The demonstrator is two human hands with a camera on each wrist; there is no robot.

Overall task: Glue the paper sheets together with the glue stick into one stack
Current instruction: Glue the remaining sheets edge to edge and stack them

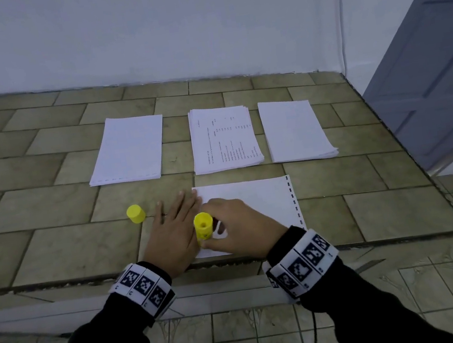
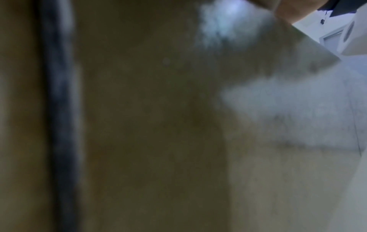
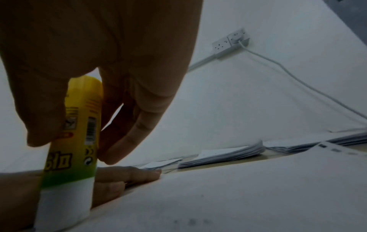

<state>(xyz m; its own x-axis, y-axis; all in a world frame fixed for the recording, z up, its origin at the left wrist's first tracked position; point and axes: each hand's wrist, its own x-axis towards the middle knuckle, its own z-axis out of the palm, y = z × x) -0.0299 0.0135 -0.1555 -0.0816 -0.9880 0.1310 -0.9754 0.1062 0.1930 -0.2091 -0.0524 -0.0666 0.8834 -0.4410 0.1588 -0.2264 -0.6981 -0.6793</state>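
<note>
R hand [image 1: 238,222] pinching cylindrical yellow glue stick [image 1: 203,227] upright on paper sheet [image 1: 256,199], L hand [image 1: 174,232] flat.

Three stacks of paper lie in a row — left stack [image 1: 128,150], middle stack [image 1: 225,139], right stack [image 1: 295,130]. One single sheet [image 1: 256,202] lies nearer. One glue stick [image 1: 203,227], one yellow cap [image 1: 135,213] — and two hands: left hand [image 1: 169,232], right hand [image 1: 241,222].

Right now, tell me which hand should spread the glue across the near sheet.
Right. The right hand already grips the uncapped glue stick upright on the sheet; the left hand lies flat, steadying its left edge.
</note>
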